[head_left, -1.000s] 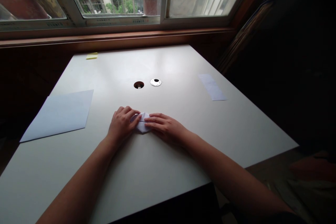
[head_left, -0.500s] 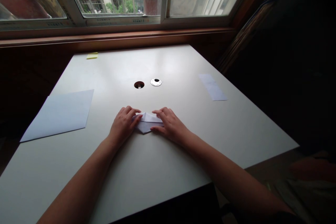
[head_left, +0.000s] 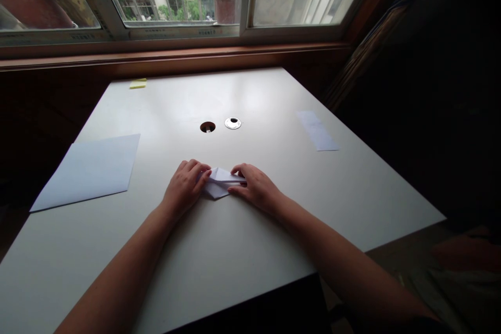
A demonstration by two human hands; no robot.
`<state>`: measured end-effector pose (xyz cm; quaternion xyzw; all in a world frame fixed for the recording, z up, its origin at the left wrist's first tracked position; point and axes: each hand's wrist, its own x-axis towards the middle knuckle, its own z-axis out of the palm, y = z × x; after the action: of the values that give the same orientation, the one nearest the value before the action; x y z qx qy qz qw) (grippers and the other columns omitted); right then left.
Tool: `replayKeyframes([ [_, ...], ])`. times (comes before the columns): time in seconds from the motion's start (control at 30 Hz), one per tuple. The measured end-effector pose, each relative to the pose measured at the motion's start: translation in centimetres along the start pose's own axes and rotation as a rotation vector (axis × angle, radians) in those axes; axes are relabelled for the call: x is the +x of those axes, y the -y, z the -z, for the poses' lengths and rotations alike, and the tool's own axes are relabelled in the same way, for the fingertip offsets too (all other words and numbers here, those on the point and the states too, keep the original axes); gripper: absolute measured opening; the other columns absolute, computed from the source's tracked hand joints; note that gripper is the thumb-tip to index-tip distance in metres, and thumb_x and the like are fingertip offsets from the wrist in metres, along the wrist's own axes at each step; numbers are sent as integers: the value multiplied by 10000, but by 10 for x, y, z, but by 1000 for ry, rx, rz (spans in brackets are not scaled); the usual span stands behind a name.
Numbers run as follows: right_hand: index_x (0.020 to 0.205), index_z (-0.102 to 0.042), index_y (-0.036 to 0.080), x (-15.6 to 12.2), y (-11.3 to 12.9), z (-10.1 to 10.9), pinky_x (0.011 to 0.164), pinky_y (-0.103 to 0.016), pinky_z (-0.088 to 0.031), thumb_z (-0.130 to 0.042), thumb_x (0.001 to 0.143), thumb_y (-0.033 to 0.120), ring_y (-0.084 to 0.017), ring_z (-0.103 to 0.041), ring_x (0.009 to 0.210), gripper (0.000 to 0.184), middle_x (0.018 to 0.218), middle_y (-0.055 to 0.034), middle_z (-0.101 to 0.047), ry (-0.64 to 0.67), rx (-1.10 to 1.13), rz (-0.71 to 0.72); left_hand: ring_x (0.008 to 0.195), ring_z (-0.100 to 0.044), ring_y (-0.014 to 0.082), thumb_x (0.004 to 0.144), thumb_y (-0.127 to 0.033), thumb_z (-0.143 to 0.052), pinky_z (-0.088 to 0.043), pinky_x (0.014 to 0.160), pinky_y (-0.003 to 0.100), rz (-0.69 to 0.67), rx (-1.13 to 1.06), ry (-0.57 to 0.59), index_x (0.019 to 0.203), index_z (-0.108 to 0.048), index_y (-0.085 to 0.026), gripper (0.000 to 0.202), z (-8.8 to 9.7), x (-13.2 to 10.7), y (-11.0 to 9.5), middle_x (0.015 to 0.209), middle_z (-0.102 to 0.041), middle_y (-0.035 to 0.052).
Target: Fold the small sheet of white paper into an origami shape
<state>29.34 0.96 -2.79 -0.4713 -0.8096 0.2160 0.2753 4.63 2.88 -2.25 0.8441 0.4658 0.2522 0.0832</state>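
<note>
A small folded sheet of white paper (head_left: 217, 189) lies on the white table (head_left: 250, 250) between my two hands, its creased flap lifted a little on the right side. My left hand (head_left: 188, 180) is closed on the paper's left end, thumb on top and fingers curled behind it. At the right end, my right hand (head_left: 254, 183) pinches the raised flap, with the thumb low and the index finger above. The fingers partly hide both ends of the paper.
To the left lies a large stack of white paper (head_left: 92, 169). A narrow paper strip (head_left: 318, 130) rests at the right. Beyond my hands are a round cable hole (head_left: 207, 127) and its metal cover (head_left: 233, 123). Yellow sticky notes (head_left: 138, 83) sit near the far edge, below the window.
My right hand has shifted slightly right, and the paper's right flap has lifted, with a gap now showing under it. My left hand stays nearly still.
</note>
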Motion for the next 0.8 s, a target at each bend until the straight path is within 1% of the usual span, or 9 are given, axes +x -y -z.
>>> replayKeyframes([
  [0.07,1069,-558,211,0,0,1,784,-314,-486,-730,844,304,-193,-594,892,298,999,-51,-627,5,16,40,943,-531,241,1002,-355,-431,-439,898,405,1,-11,10,1034,-636,-212,252,1,0,0,1001,-624,66],
  [0.2,1035,-556,203,2,2,5,769,-309,-471,-659,899,402,-187,-575,854,262,973,-58,-614,7,38,103,937,-533,237,1000,-347,-436,-440,898,399,3,-14,11,1030,-630,-204,243,2,1,2,992,-630,65],
  [0.27,1001,-559,205,2,2,5,737,-293,-466,-607,931,418,-173,-565,812,229,952,-52,-603,3,64,109,938,-537,236,999,-343,-439,-441,901,398,-1,-13,2,1044,-630,-204,241,1,0,2,998,-635,67],
  [0.37,961,-563,211,3,1,4,694,-269,-459,-537,974,354,-147,-544,752,146,926,-38,-575,-26,89,112,956,-548,238,999,-344,-444,-440,913,399,-13,-8,-15,1091,-625,-205,246,0,0,3,1035,-649,71],
  [0.43,958,-563,212,2,1,2,676,-258,-458,-526,976,312,-135,-532,724,108,920,-33,-558,-59,101,127,983,-557,239,1001,-346,-446,-437,924,398,-17,-2,-18,1129,-616,-207,255,0,-1,2,1080,-662,70],
  [0.53,977,-565,213,0,3,1,651,-247,-460,-528,974,288,-124,-528,704,84,924,-33,-546,-115,127,187,1012,-576,240,1003,-350,-449,-438,922,390,-13,11,-31,1198,-593,-213,279,0,-1,1,1136,-678,66],
  [0.6,989,-567,214,-1,5,2,646,-243,-466,-522,978,268,-121,-537,713,72,935,-38,-550,-154,135,240,998,-596,239,1000,-359,-460,-440,908,388,-18,27,-47,1217,-585,-217,288,0,-1,1,1134,-688,65],
  [0.7,1005,-573,216,-3,6,6,656,-246,-479,-518,981,228,-122,-556,739,62,950,-43,-561,-187,114,308,951,-624,232,983,-365,-501,-442,892,385,-57,42,-94,1189,-591,-217,269,0,-1,1,1093,-699,64],
  [0.8,1049,-570,223,-3,6,7,659,-255,-499,-540,972,219,-124,-568,747,83,971,-44,-565,-229,80,323,932,-635,227,955,-342,-563,-448,900,385,-108,52,-183,1171,-592,-214,253,2,-2,-1,1058,-700,66],
])
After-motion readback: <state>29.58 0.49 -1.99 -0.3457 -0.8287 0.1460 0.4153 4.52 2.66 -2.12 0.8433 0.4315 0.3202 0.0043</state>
